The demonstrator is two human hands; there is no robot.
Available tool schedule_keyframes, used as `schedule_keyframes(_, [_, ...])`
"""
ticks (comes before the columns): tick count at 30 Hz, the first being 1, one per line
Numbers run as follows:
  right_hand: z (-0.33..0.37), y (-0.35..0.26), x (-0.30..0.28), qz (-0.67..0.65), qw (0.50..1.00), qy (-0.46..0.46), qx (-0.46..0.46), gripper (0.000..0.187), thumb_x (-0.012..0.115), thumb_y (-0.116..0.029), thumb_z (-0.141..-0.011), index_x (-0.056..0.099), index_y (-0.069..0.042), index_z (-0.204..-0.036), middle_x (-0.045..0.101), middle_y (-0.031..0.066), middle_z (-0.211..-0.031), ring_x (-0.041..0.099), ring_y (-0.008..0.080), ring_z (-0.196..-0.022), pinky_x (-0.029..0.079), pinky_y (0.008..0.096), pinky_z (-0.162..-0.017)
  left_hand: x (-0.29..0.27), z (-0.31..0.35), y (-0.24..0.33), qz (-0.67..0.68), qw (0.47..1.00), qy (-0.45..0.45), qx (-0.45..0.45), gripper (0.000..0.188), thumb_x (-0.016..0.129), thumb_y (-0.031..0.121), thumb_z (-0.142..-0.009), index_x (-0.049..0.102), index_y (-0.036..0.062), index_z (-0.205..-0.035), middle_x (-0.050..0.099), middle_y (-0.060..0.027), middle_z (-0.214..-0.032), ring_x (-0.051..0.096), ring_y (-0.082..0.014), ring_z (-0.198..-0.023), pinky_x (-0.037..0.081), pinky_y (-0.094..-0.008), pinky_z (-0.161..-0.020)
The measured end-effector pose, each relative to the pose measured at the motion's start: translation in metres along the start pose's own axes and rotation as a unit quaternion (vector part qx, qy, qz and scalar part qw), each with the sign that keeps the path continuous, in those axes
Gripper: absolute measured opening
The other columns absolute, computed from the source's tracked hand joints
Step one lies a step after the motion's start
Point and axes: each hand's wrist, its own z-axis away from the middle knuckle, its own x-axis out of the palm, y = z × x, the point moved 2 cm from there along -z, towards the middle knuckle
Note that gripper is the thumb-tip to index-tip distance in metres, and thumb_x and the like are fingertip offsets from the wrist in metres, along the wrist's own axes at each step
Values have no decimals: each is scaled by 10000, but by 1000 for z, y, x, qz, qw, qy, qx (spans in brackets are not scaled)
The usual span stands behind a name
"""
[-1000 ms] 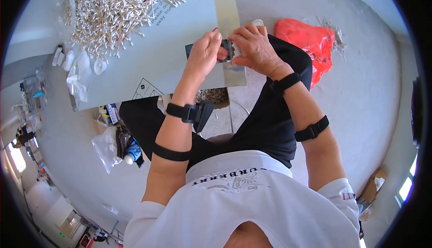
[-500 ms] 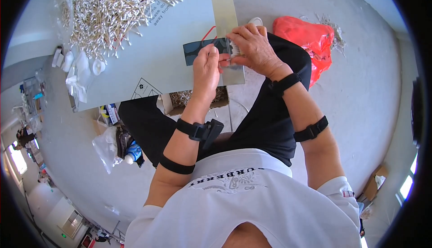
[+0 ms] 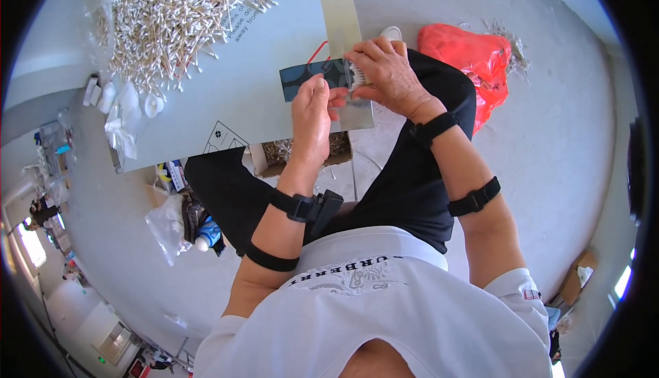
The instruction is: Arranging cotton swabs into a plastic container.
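Observation:
My right hand (image 3: 392, 79) is closed around a small bundle of cotton swabs (image 3: 356, 76), whose white tips show side by side; the palm hides the rest. My left hand (image 3: 314, 116) is just left of the bundle, thumb raised and fingers apart, with nothing visible in it. Under both hands lies a dark, glossy rectangular sheet (image 3: 294, 84) at the edge of the grey board (image 3: 254, 97). A large heap of loose cotton swabs (image 3: 161, 25) covers the board's far left.
White plastic pieces (image 3: 123, 121) lie on the board's left edge. Below its near edge stands a cardboard box (image 3: 274, 167) holding swabs. A red plastic bag (image 3: 463, 49) sits on the floor to the right. A clear bag (image 3: 166, 223) and a blue bottle (image 3: 208, 230) are at lower left.
My left hand has drawn slightly left and down, its fingers parting from the bundle. My right hand keeps its hold almost in place.

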Motion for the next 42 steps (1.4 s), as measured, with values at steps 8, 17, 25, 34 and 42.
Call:
schedule_keyframes(8, [-2,0,-1,-6,1000,-9,1,610,813,-242,-618,601,-118,-1176,562,6,-1127,483,218,-1077,320,404,-925,4,-11,23,57,990,-85,-97,574,518,368,-968,371,-29,-1355,654,-176,-958,569,-125,-523,321,-200,-387])
schedule_keyframes(17, [2,-2,-3,7,1000,-2,7,623,806,-215,-620,595,-116,-1197,571,14,-1137,489,222,-1089,323,410,-934,-5,-3,14,-67,996,-54,-19,501,476,277,-992,352,-26,-1371,669,-177,-948,580,-124,-542,340,-199,-384])
schedule_keyframes(25, [2,-3,-5,6,1000,-12,11,558,748,-164,-648,606,-114,-1184,583,15,-1144,498,218,-1086,330,413,-935,1,-1,6,-96,994,-36,32,511,467,298,-995,354,-22,-1378,671,-135,-945,563,-101,-583,334,-195,-397])
schedule_keyframes(34, [2,-2,-2,-22,999,-16,22,591,758,-142,-646,583,-101,-1209,589,47,-1179,489,243,-1117,309,417,-952,8,-7,6,-47,998,-43,18,546,494,299,-976,346,-8,-1403,657,-114,-947,547,-98,-612,316,-195,-405])
schedule_keyframes(42, [3,-4,1,-23,999,13,31,600,775,-207,-664,573,-122,-1222,609,40,-1170,505,250,-1112,312,441,-967,4,-18,12,1,993,-98,-59,556,555,183,-926,338,10,-1407,665,-102,-974,581,-113,-607,343,-214,-416])
